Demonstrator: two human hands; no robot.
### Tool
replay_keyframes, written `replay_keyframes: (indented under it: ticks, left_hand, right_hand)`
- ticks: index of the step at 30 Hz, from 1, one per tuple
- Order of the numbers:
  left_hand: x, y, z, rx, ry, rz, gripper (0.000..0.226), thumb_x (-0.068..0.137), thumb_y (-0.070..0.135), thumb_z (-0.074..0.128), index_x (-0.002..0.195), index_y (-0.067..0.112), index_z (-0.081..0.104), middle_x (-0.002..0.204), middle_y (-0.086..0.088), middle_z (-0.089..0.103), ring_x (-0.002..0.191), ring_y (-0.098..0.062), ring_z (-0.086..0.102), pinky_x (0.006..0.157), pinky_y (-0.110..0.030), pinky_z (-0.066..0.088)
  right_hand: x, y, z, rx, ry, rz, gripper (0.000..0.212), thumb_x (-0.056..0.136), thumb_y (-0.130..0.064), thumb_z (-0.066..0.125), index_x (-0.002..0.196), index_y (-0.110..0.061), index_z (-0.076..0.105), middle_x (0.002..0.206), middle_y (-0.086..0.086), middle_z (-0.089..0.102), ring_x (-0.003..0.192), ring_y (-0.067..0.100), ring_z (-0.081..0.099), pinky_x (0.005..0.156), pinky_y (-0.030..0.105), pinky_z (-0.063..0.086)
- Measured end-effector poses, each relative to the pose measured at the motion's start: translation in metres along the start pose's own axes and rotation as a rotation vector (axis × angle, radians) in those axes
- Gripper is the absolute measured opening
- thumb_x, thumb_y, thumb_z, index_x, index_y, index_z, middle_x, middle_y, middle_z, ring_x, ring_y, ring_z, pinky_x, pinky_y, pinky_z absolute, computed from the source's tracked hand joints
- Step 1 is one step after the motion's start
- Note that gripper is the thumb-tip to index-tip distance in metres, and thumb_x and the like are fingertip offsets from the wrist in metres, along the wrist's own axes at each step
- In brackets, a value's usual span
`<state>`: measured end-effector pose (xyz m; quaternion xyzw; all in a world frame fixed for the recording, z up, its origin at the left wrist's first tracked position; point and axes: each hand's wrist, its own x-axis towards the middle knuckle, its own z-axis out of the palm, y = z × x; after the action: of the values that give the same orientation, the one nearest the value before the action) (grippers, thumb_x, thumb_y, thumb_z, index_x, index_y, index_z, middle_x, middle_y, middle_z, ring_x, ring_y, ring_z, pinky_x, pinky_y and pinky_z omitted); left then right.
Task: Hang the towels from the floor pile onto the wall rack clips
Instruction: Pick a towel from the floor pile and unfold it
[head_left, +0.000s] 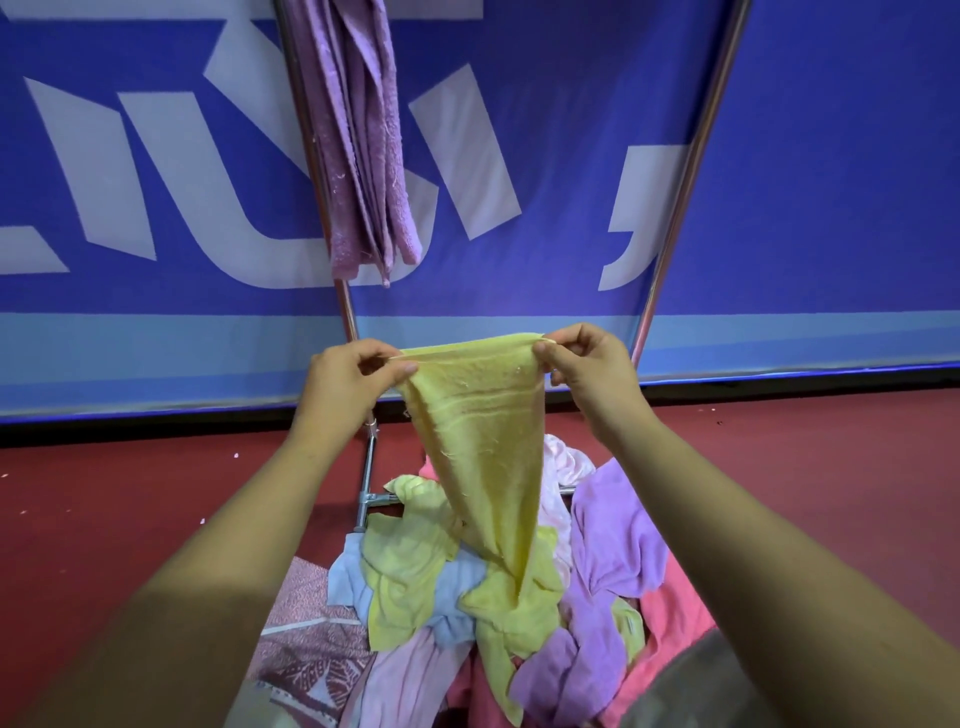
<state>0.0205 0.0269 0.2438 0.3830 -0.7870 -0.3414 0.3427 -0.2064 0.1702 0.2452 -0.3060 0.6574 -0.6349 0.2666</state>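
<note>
Left hand (350, 374) and right hand (587, 364) fingers pinch yellow towel (478, 447) top edge, above floor pile (498, 597).

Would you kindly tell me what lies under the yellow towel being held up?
Beneath the yellow towel, pinched by the left hand and right hand, lies the floor pile: yellow, blue, purple and pink towels. Whatever lies beneath its trailing end is covered.
</note>
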Motion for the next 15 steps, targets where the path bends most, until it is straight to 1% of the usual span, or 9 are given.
replay_keyframes:
  ticks: [2,4,5,7,8,9,11,13,15]
  left_hand:
    - [0.007,0.008,-0.007,0.018,-0.015,-0.008,0.012,0.078,0.029,0.081,0.075,0.031,0.070,0.070,0.007,0.071,0.067,-0.005,0.064,0.070,-0.020,0.047]
    - [0.017,0.020,-0.019,0.058,-0.030,-0.001,0.011,0.079,0.026,0.081,0.075,0.028,0.071,0.070,0.001,0.072,0.066,-0.007,0.061,0.070,-0.023,0.047]
    - [0.023,0.029,-0.026,0.071,-0.037,0.010,0.008,0.079,0.025,0.080,0.077,0.025,0.072,0.071,-0.003,0.072,0.066,-0.008,0.059,0.069,-0.024,0.046]
    - [0.034,0.052,-0.042,0.122,-0.029,0.053,0.004,0.082,0.023,0.077,0.084,0.021,0.074,0.073,-0.005,0.070,0.065,-0.005,0.056,0.066,-0.019,0.043]
    - [0.040,0.068,-0.051,0.152,-0.025,0.087,0.005,0.083,0.024,0.076,0.087,0.020,0.076,0.072,0.000,0.070,0.064,0.000,0.056,0.063,-0.012,0.041]
    - [0.045,0.087,-0.061,0.180,-0.025,0.116,0.007,0.084,0.025,0.075,0.089,0.020,0.077,0.072,0.006,0.071,0.064,0.004,0.058,0.061,-0.006,0.039]
    - [0.050,0.128,-0.080,0.162,-0.062,0.154,0.006,0.087,0.025,0.073,0.090,0.021,0.076,0.075,0.009,0.072,0.069,0.003,0.063,0.061,-0.002,0.040]
    - [0.048,0.167,-0.097,-0.052,-0.197,0.165,0.005,0.092,0.016,0.066,0.090,0.014,0.071,0.072,0.007,0.069,0.066,-0.003,0.062,0.057,-0.006,0.044]
    - [0.046,0.189,-0.108,-0.236,-0.318,0.159,0.008,0.096,0.008,0.059,0.090,0.008,0.063,0.070,0.003,0.064,0.059,0.000,0.059,0.057,-0.011,0.046]
  right_hand:
    - [0.002,-0.005,0.002,-0.002,-0.023,-0.017,0.010,0.089,-0.004,0.069,0.084,-0.009,0.062,0.066,0.001,0.065,0.059,0.014,0.058,0.064,0.030,0.050]
    - [0.004,-0.016,0.005,-0.024,-0.051,-0.053,0.008,0.090,-0.004,0.069,0.089,-0.009,0.063,0.063,-0.004,0.063,0.060,0.015,0.058,0.070,0.039,0.052]
    - [0.005,-0.026,0.005,-0.047,-0.062,-0.078,0.009,0.090,-0.005,0.069,0.096,-0.010,0.065,0.061,-0.007,0.060,0.061,0.015,0.059,0.075,0.043,0.053]
    - [0.010,-0.054,0.004,-0.119,-0.083,-0.114,0.027,0.090,-0.007,0.069,0.117,-0.006,0.064,0.063,-0.008,0.056,0.063,0.015,0.062,0.082,0.043,0.056]
    - [0.012,-0.074,0.003,-0.154,-0.100,-0.127,0.033,0.091,-0.006,0.068,0.123,-0.001,0.062,0.068,-0.005,0.058,0.067,0.017,0.064,0.082,0.040,0.057]
    - [0.014,-0.098,0.001,-0.162,-0.130,-0.146,0.033,0.092,-0.004,0.067,0.123,0.005,0.061,0.075,0.002,0.062,0.073,0.022,0.066,0.082,0.038,0.058]
    - [0.017,-0.144,-0.005,-0.105,-0.216,-0.229,0.019,0.093,0.000,0.064,0.109,0.009,0.066,0.085,0.013,0.069,0.080,0.027,0.068,0.084,0.042,0.058]
    - [0.013,-0.185,-0.015,0.116,-0.360,-0.259,0.011,0.095,0.001,0.058,0.097,0.004,0.068,0.079,0.011,0.070,0.073,0.022,0.066,0.074,0.034,0.059]
    - [0.008,-0.207,-0.026,0.316,-0.524,-0.187,0.018,0.099,-0.002,0.051,0.096,-0.001,0.068,0.073,0.004,0.066,0.065,0.014,0.060,0.065,0.025,0.052]
